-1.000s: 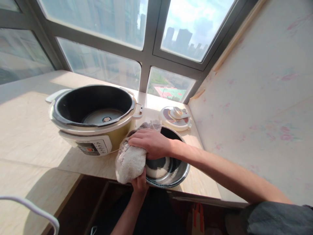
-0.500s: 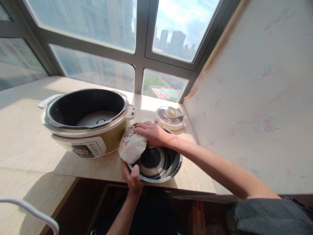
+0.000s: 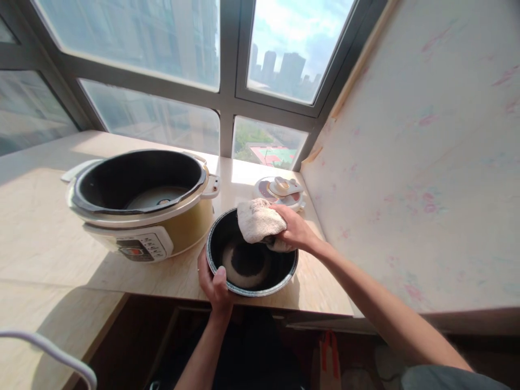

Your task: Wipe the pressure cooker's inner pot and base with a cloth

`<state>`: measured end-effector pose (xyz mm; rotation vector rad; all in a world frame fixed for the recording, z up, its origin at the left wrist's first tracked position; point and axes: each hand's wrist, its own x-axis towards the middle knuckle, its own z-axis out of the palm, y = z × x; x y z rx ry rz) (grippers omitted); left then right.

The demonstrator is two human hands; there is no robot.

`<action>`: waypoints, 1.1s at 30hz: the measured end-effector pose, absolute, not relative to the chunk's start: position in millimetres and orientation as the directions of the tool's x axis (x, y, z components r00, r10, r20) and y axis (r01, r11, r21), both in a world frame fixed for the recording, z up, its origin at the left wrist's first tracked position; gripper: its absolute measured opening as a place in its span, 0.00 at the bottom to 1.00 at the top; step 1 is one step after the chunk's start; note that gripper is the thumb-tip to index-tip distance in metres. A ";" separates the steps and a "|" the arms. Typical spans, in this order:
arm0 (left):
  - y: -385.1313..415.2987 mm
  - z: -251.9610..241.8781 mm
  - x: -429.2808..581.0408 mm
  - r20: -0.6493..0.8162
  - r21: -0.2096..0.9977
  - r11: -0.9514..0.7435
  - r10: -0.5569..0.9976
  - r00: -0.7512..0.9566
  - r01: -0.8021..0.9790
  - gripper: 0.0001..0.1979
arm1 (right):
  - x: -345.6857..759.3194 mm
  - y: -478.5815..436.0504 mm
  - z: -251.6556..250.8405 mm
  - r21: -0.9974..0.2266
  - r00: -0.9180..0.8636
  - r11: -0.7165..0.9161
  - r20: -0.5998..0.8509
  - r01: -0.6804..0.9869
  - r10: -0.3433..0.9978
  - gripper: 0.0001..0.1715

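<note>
A dark inner pot (image 3: 284,271) with a pale rim stands at the counter's front edge. My left hand (image 3: 213,279) grips its near-left rim from outside, thumb over the edge. My right hand (image 3: 294,230) is closed on a bunched white towel (image 3: 258,221) held against the pot's far inner wall. A pale ring shows on the pot's bottom. To the left stands the open electric cooker body (image 3: 142,200), with no pot in it.
A round white cooker lid (image 3: 280,190) lies behind the pot near the window corner. A patterned wall (image 3: 406,162) closes the right side. The window frame runs along the counter's (image 3: 49,233) back. A white cable (image 3: 49,346) curves at the lower left.
My right hand carried the towel from the pot's near-left rim over to its far side. My left hand shifted from under the towel to gripping the rim. The view drifted right.
</note>
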<state>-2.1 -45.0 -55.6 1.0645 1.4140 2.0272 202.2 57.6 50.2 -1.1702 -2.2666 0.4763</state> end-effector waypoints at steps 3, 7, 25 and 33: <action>-44.8 -53.7 -1.9 0.344 0.917 -0.395 0.713 -0.611 0.055 0.26 | 204.9 16.9 31.2 -0.615 -0.238 0.493 0.451 0.616 0.860 0.27; -45.1 -50.8 -1.5 0.351 0.916 -0.395 0.715 -0.605 0.065 0.22 | 191.4 -32.1 12.1 -0.615 -0.038 0.513 0.618 0.598 0.785 0.22; -39.4 -52.9 -1.9 0.352 0.912 -0.408 0.728 -0.588 0.040 0.26 | 149.3 -87.1 6.9 -0.564 0.063 0.552 0.733 0.614 0.678 0.18; -38.6 -60.4 -2.2 0.315 0.923 -0.385 0.757 -0.573 -0.001 0.28 | 128.2 -99.9 4.9 -0.496 0.051 0.493 0.740 0.715 0.671 0.17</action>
